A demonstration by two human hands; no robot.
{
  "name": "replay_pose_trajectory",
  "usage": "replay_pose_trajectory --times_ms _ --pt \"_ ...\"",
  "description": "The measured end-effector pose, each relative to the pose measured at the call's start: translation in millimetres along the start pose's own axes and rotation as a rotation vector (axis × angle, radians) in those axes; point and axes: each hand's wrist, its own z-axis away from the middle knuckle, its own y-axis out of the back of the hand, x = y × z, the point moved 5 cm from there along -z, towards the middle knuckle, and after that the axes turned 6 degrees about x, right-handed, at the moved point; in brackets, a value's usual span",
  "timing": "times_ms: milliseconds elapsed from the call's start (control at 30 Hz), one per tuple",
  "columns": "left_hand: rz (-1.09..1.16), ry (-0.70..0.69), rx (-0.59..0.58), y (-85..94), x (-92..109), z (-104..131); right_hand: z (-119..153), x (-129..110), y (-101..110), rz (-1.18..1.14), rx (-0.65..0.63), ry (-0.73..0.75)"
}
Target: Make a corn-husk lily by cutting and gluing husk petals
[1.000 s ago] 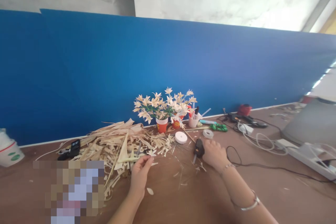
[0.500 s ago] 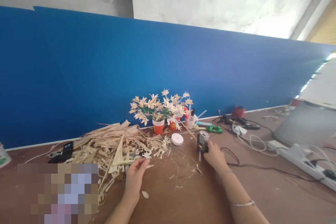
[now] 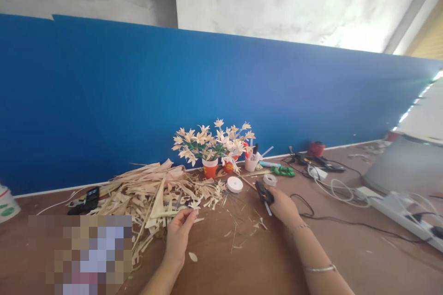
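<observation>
My left hand is closed in a pinch on a small pale husk flower, whose petals show past the fingertips. My right hand is wrapped round a black glue gun, with a whitish glue stick jutting from it toward me. The two hands are apart above the brown table. A heap of dry husk strips lies beside and behind my left hand. One loose petal rests on the table to the right of my left wrist.
Husk flowers stand in red cups by the blue partition. Near them are a white disc, a tape roll and green wire. Cables and a power strip lie at right; a phone-like device lies left.
My right hand has turned the glue gun so its face is tipped and the glue stick slants to the right. My left hand stays almost in place with the husk flower.
</observation>
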Motion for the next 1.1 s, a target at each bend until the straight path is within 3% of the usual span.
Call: replay_pose_trajectory --times_ms 100,233,367,500,633,833,1100 --pt "-0.009 -0.007 0.013 -0.2 1 0 4 7 4 0.009 -0.024 -0.028" --pt "-0.007 -0.004 0.02 -1.1 1 0 10 -3 21 -0.085 0.125 0.025" --pt "0.0 -0.012 0.016 -1.0 -1 -1 23 -57 43 -0.394 0.247 0.312" --pt "0.008 -0.02 0.029 0.7 -5 -3 50 -128 43 -0.531 0.085 0.674" --pt "0.027 -0.026 0.061 3.1 -9 -6 71 -168 23 -0.508 -0.013 0.825" --pt "0.038 -0.038 0.053 4.5 -14 -9 77 -175 -7 -0.487 0.026 0.771" --pt "-0.021 -0.05 0.022 2.8 -10 -6 81 -172 -9 -0.588 0.035 0.757"
